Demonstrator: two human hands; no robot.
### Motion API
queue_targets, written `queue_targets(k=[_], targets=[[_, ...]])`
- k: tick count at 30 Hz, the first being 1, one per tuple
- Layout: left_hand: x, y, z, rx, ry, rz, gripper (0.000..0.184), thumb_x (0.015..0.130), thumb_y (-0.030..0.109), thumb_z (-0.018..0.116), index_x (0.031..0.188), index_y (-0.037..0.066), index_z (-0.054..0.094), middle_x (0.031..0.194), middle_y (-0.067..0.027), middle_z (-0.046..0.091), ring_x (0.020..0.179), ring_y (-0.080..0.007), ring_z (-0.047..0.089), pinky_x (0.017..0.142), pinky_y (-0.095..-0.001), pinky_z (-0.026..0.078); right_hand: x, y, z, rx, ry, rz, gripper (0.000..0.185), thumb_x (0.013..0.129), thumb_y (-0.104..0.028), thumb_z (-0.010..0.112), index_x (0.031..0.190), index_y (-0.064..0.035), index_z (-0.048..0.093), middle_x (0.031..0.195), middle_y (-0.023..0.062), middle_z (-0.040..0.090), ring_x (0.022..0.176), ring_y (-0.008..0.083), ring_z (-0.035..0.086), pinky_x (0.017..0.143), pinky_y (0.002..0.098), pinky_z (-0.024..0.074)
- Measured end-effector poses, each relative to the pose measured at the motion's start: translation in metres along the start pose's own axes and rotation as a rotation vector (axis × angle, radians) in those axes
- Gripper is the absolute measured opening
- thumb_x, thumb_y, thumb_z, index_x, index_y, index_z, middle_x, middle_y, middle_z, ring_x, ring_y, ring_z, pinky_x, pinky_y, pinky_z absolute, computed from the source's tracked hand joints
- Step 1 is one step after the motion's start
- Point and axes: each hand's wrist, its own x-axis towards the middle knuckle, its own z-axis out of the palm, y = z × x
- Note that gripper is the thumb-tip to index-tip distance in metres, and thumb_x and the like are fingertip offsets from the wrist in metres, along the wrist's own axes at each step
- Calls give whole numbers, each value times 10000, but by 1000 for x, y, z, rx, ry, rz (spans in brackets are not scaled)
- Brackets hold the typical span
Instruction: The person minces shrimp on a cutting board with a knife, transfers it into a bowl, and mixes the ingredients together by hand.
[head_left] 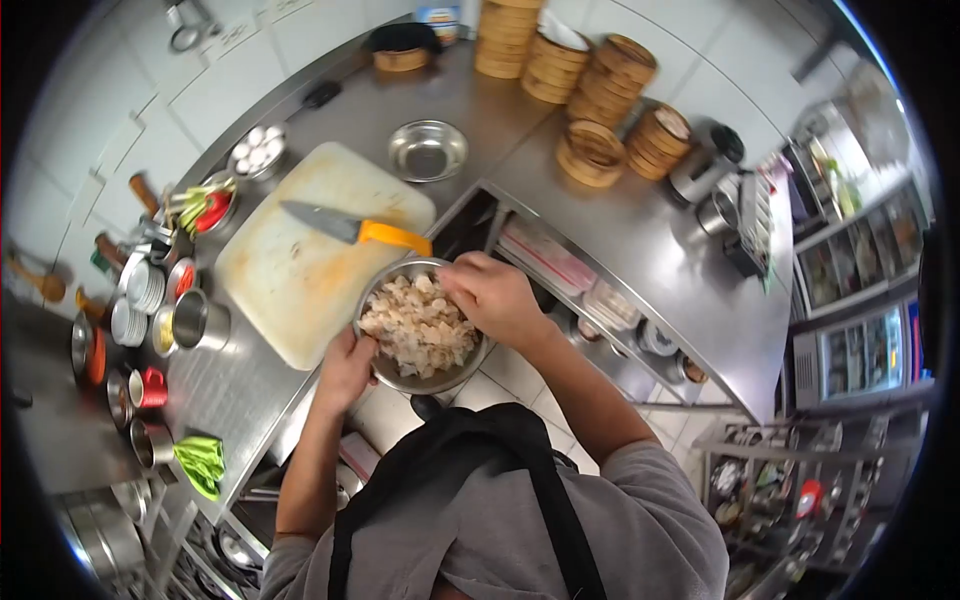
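Note:
A round metal bowl (366, 292) is held in front of me at the counter's front edge, full of chopped pale pink and white pieces (418, 325) that look like shrimp or meat. My left hand (348, 368) grips its left rim, thumb over the edge. Over the right side of the bowl, my right hand (490, 297) is closed with curled fingers; whatever they may hold is hidden. Just beyond the bowl, a knife with an orange handle (395, 238) lies on a stained white cutting board (275, 285), blade pointing left.
An empty metal dish (428, 151) and a bowl of eggs (259, 150) stand behind the board. Bamboo steamers (592, 152) are stacked at the back. Small dishes, a metal pot (200, 322) and a red mug (149, 387) crowd the left. An open drawer (560, 262) lies right of the bowl.

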Motion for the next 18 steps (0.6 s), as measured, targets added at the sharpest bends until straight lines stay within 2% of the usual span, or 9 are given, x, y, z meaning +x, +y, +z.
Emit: queue_targets(k=[2, 4, 6, 8, 12, 14, 15, 16, 18], targets=[[1, -11, 34, 66, -70, -18, 252, 992, 152, 521, 1127, -43, 607, 834, -78, 652, 562, -148, 595, 498, -309, 512, -47, 3, -34, -221, 30, -92, 238, 961, -201, 739, 1180, -117, 784, 1207, 165, 735, 941, 330, 743, 820, 378, 605], [-1, -19, 71, 103, -189, 11, 253, 999, 176, 526, 1106, -40, 602, 832, -81, 655, 558, -153, 602, 496, -308, 509, -97, 5, -71, -182, 102, 13, 226, 970, -201, 725, 1176, -124, 778, 1162, 147, 756, 934, 318, 748, 817, 395, 605], [-6, -24, 117, 159, -329, 39, 268, 1000, 200, 527, 1097, -39, 602, 831, -82, 657, 557, -156, 607, 499, -313, 512, -153, 7, -111, -88, 162, 294, 255, 956, -195, 734, 1200, -130, 769, 1115, 130, 772, 910, 320, 750, 799, 405, 604], [-17, -21, 169, 275, -454, 45, 279, 993, 199, 519, 1099, -45, 602, 809, -82, 648, 555, -157, 612, 502, -320, 516, -223, 22, -140, -181, 265, 260, 217, 955, -168, 728, 1163, -117, 761, 1095, 125, 775, 887, 327, 749, 777, 414, 601], [-55, -19, 300, 271, -722, 65, 272, 986, 182, 510, 1081, -49, 617, 785, -79, 644, 569, -156, 621, 504, -327, 516, -366, -3, -210, -178, 426, 571, 219, 964, -130, 684, 1175, -71, 682, 1020, 138, 771, 849, 346, 738, 760, 422, 586], [-85, -11, 370, 291, -854, 93, 272, 986, 179, 504, 1085, -44, 626, 784, -72, 649, 578, -152, 624, 503, -326, 505, -432, -30, -246, 74, 606, 951, 250, 976, -134, 679, 1212, -58, 651, 909, 151, 749, 821, 294, 739, 743, 425, 567], [-99, -9, 404, 315, -945, 116, 281, 988, 181, 504, 1105, -41, 629, 782, -71, 650, 583, -151, 626, 505, -328, 500, -469, -38, -259, 143, 615, 1016, 236, 1006, -188, 637, 1184, -34, 648, 808, 125, 711, 701, 219, 704, 658, 397, 565], [-114, -8, 435, 342, -1028, 133, 290, 989, 184, 504, 1125, -38, 633, 780, -69, 652, 587, -151, 628, 507, -330, 496, -505, -48, -271, 138, 650, 1031, 236, 1006, -188, 637, 1184, -34, 648, 808, 125, 711, 701, 219, 704, 658, 397, 565], [-142, -3, 498, 446, -1214, 247, 318, 994, 207, 509, 1162, -28, 641, 781, -71, 658, 594, -153, 633, 516, -341, 493, -561, -71, -298, 504, 644, 1224, 275, 1029, -233, 577, 1189, -23, 654, 777, 91, 685, 580, 172, 651, 560, 350, 546]])
